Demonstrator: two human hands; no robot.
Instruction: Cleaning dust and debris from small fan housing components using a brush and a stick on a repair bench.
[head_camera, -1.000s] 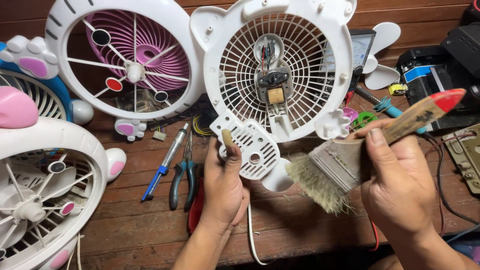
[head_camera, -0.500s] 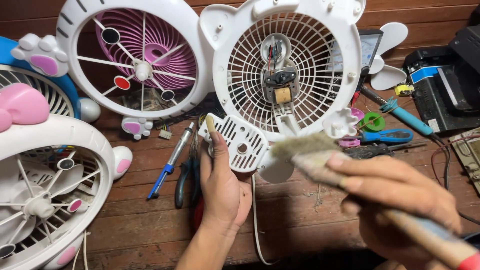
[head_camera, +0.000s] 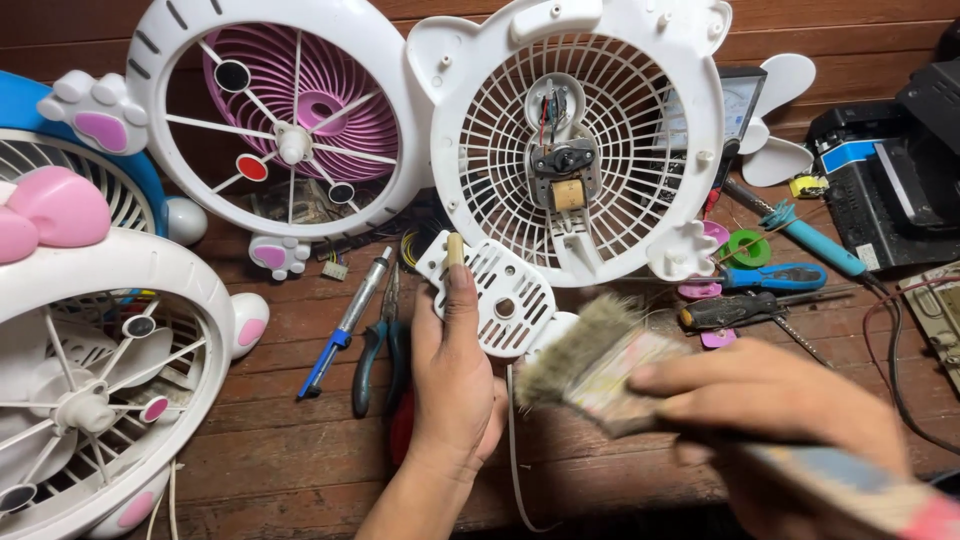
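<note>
Wooden bench, crowded. My left hand pinches the slotted white cover just below the open fan housing; my right hand grips the paintbrush — blurred, bristles beside the cover. Best to sweep lightly along the slots. Pliers crowd left — bare boards lie nearer me.

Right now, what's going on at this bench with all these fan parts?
A person is working on a small white fan grille whose motor is exposed at its centre, lying on a wooden workbench. The left hand steadies a small slotted white cover plate at the grille's lower edge. The right hand holds a paintbrush, bristles pointing towards that plate. Pliers and a blue-handled tool lie just left of the left hand; other cartoon-style fans sit around.
</note>
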